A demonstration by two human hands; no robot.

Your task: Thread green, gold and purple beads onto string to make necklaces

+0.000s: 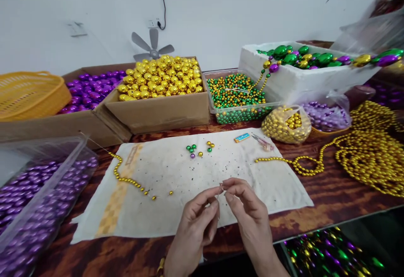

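Observation:
My left hand (198,222) and my right hand (248,211) meet over the front edge of a white cloth (240,184). Both are closed in a pinch on a thin, pale thread (218,193) between the fingertips; its fine detail is too small to tell. A gold bead string (121,178) curves over the cloth's left side, with a few loose gold beads near its end. Small green, gold and purple beads (192,148) lie in the cloth's middle. Toward the back right are a blue packet (242,137) and small scissors (261,140).
Behind the cloth stand a box of gold beads (160,113), a tub of green and gold beads (238,96) and a white foam box (303,79). Purple beads (47,197) fill a clear bin at left. Gold strings (372,159) pile up at right.

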